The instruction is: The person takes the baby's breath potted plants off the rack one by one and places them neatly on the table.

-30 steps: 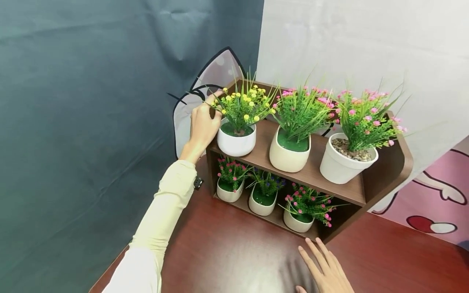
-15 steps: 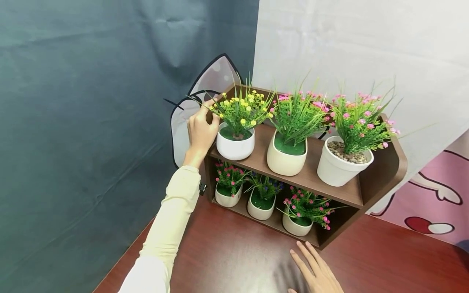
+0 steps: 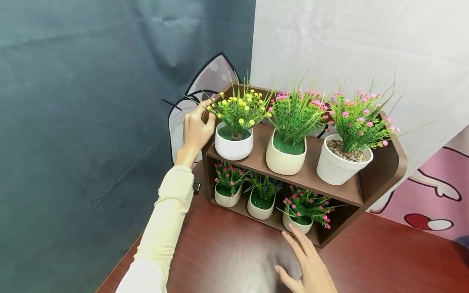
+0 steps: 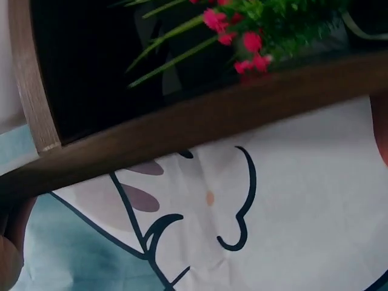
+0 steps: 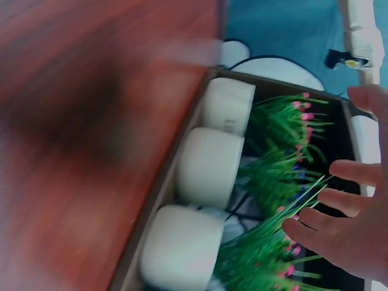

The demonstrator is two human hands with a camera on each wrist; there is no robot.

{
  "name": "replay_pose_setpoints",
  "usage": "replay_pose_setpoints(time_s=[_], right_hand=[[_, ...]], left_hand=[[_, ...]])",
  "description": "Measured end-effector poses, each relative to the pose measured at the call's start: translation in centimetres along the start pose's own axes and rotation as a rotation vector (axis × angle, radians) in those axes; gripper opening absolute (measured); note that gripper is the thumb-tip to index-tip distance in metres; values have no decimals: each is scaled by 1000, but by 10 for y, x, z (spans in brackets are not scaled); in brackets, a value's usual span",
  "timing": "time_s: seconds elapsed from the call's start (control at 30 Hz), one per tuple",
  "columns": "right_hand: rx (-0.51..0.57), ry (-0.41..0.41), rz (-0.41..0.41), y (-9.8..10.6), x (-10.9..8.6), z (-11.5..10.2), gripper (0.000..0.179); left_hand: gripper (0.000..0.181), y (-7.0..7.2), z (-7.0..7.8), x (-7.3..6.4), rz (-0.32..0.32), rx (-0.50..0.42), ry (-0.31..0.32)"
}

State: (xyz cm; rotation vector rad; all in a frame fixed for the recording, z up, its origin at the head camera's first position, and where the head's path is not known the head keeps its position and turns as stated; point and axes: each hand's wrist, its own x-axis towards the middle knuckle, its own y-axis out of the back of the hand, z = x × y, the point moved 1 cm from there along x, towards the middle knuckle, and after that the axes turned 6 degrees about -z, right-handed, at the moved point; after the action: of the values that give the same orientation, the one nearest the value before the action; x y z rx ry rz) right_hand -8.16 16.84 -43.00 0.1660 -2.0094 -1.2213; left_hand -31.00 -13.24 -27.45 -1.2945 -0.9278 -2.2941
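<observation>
A brown two-tier shelf (image 3: 315, 166) holds potted artificial flowers on both levels. My left hand (image 3: 197, 127) grips the shelf's left side panel near the top, index finger reaching toward the back and thumb close to the white pot with yellow flowers (image 3: 234, 146). Most of that hand lies outside the left wrist view, which shows the shelf's wooden edge (image 4: 182, 130). My right hand (image 3: 307, 262) has its fingers spread, holding nothing, in front of the lower right pot with pink flowers (image 3: 297, 223). In the right wrist view its fingers overlap the lower row's flowers.
On the top level stand a cream pot (image 3: 286, 160) and a white pot with pebbles (image 3: 338, 169). Two more cream pots, left (image 3: 228, 199) and middle (image 3: 261, 209), share the lower level. A red-brown table (image 3: 227, 248) lies beneath; printed cloth backs the shelf.
My right hand has moved left and up toward the lower level, its thumb now spread out. My left hand has shifted slightly left, staying at the side panel. The pots keep their places.
</observation>
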Motion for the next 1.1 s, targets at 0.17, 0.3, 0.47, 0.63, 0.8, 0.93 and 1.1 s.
replay_pose_setpoints(time_s=[0.17, 0.3, 0.47, 0.63, 0.8, 0.93, 1.1], right_hand=[[39, -46, -13, 7, 30, -6, 71], [80, -90, -34, 8, 53, -10, 72], [146, -105, -17, 8, 80, -18, 72], [207, -75, 32, 9, 107, -31, 71], [263, -77, 67, 5, 125, -43, 70], [326, -82, 122, 5, 137, -48, 67], [443, -136, 197, 5, 158, -52, 67]], left_hand=[[32, -4, -1, -2, 38, -3, 3], [31, -6, -4, -3, 86, 17, -18], [31, -6, -6, -1, 120, 22, -33], [30, -4, -9, 0, 133, 54, -30], [30, -2, -9, -4, 125, 66, -22], [31, -4, -5, -7, 127, 57, -20], [30, -6, -3, -5, 140, 67, -35]])
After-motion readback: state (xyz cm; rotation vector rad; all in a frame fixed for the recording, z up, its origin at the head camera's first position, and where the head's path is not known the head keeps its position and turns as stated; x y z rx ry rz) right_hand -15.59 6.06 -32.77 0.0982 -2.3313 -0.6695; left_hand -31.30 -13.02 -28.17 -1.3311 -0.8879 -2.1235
